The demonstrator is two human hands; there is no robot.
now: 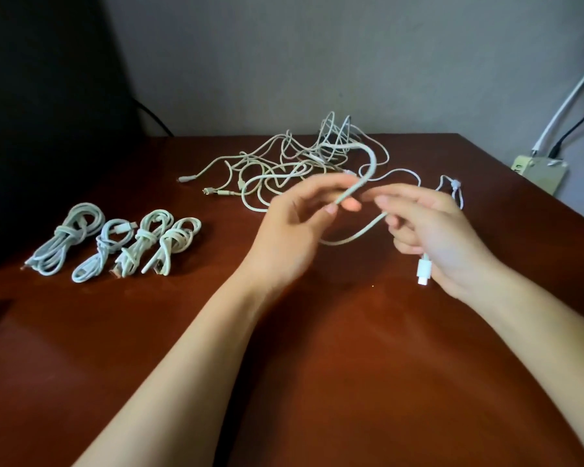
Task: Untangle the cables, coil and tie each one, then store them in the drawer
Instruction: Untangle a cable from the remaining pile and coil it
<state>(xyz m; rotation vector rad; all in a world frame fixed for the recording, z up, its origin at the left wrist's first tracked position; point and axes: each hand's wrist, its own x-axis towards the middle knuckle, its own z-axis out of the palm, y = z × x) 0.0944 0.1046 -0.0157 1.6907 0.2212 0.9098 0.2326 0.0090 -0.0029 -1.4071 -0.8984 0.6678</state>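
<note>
White cable (354, 235): pinched between thumb and fingers of left hand (294, 227); clasped in curled right hand (442, 237); slack loop between, above table.
Plug (422, 269): hanging under right palm.
Tangled cables (300, 160): on brown table (317, 365), beyond hands.
Tied coils (107, 246): four, far left.

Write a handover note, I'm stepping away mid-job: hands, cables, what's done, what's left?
Left hand pinches the white cable; right hand grips it near its plug, which hangs below.
The cable leads into the tangled pile at the far side of the table.
Done: four tied coils at the left.
Left: free, coil and tie this cable, then the pile; store everything. No drawer in view.
</note>
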